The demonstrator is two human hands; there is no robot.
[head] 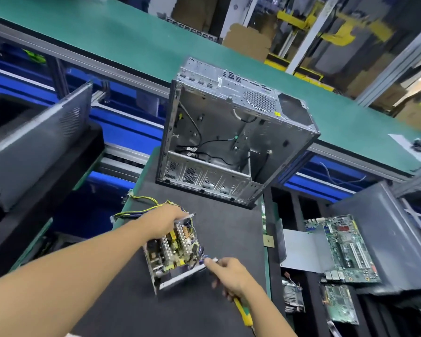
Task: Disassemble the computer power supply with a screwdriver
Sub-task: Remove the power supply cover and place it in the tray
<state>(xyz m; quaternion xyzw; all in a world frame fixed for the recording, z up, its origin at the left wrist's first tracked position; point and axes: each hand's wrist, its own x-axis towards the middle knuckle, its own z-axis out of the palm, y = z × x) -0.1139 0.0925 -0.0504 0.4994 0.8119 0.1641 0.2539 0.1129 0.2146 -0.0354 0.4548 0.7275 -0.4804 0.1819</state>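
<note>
Power supply [173, 254], its cover off and its circuit board, coils and heat sinks exposed, sits tilted on the black mat [224, 227] in the lower middle of the frame. Our left hand [164, 221] reaches in from the lower left and grips the unit's upper end, fingers curled over the metal wall. A bundle of yellow and black wires [141, 210] trails from that end toward the mat's left edge.

Our right hand [231, 273] comes in from the bottom right and is wrapped around the screwdriver [243, 312], whose yellow and green handle sticks out below the palm. The forefinger lies stretched along the shaft toward the supply's lower right corner. The tip is blurred, so we cannot tell whether it touches a screw.

Above the supply, in the middle of the frame, stands the gutted computer case [229, 132], open side toward us. A green motherboard [348, 246] lies at the right, and a green conveyor belt [131, 37] runs across the top.
</note>
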